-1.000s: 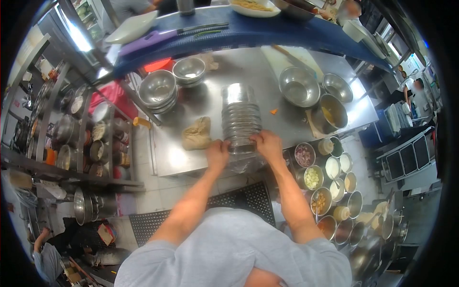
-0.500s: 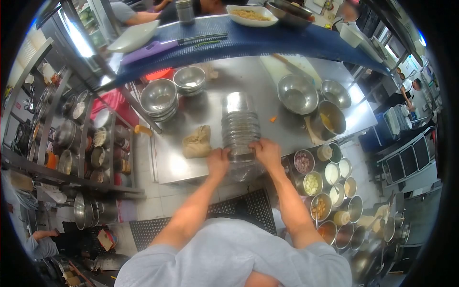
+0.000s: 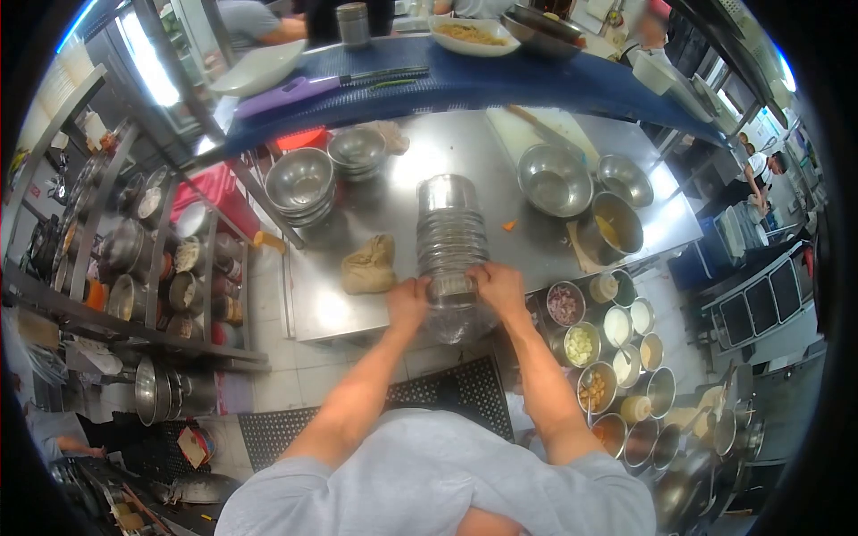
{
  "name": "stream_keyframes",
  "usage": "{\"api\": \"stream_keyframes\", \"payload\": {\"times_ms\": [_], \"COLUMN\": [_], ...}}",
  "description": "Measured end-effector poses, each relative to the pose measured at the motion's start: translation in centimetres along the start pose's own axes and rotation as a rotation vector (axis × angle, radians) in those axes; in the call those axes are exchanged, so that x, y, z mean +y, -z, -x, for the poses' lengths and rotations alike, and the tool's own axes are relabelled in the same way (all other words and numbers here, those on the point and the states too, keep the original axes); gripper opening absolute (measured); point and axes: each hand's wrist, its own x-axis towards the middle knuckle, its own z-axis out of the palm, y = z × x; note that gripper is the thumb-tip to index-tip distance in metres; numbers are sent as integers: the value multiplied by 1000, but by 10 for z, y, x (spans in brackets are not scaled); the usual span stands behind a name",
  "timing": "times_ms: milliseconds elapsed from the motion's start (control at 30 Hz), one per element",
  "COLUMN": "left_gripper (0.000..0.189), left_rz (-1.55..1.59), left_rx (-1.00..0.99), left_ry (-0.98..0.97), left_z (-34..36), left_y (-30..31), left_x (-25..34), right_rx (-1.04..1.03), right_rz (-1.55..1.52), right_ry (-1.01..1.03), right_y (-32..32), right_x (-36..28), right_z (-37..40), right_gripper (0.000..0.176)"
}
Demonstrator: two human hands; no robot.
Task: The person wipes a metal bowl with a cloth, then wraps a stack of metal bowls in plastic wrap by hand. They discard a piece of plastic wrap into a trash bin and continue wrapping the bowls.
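Note:
A long row of nested metal containers [image 3: 453,234] lies on the steel table [image 3: 340,317], and clear plastic wrap [image 3: 452,327] hangs off its near end over the table's edge. My left hand [image 3: 408,299] pinches the left side of the near end. On the right side, my right hand [image 3: 497,288] has its fingers closed at the same end. Both seem to grip the plastic, though its edge is hard to make out. Just left of my left hand sits a crumpled brown cloth [image 3: 369,265]. A small orange piece [image 3: 509,226] lies right of the row.
Stacked metal bowls [image 3: 299,181] stand at the table's left, and larger bowls [image 3: 555,181] at its right. Several ingredient containers [image 3: 583,345] are right of my arm. A blue shelf [image 3: 500,87] crosses behind. A person [image 3: 765,170] is far right.
The plastic and the near end of the row have shifted slightly. Both my hands remain in nearly the same place. The camera view has moved a little.

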Motion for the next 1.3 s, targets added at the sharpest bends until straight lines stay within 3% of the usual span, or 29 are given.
{"api": "stream_keyframes", "payload": {"times_ms": [133,233,333,400,467,533,600,700,967,1067,1167,1267,1300], "left_gripper": [39,35,34,35,39,41,42,46,46,44,44,45,45], "left_rz": [40,14,64,77,22,-144,-367,-337,-258,-245,-189,-160,-133], "left_rx": [-28,-15,-175,-84,-97,-194,-281,-572,-539,-515,-492,-472,-455], "left_ry": [68,9,209,-150,-436,-558,-563,-278,-176,-192,-239,-324,-316], "left_z": [3,5,2,-9,-24,-47,-61,-69,-54,-65,-76,-83,-82], "left_y": [1,-1,42,44,33,12,2,6,-9,-4,-4,4,3], "left_x": [6,2,37,49,62,81,91,104,109,101,76,61,55], "right_rx": [-39,-189,-197,-118,-136,-235,-191,-255,-68,-77,-139,157,172], "right_rz": [36,27,-120,77,185,205,209,163,44,36,118,-266,-241], "right_ry": [-85,-218,-46,151,113,-131,-101,-151,-9,-88,-405,-420,-454], "right_y": [-1,20,32,31,17,-15,-17,3,16,38,60,45,55], "right_x": [3,-12,10,19,30,46,38,14,28,35,46,90,78], "right_z": [4,8,28,48,60,52,57,80,140,170,201,218,210], "right_gripper": [33,37,56,65,71,72,69,68,76,76,66,49,41]}}
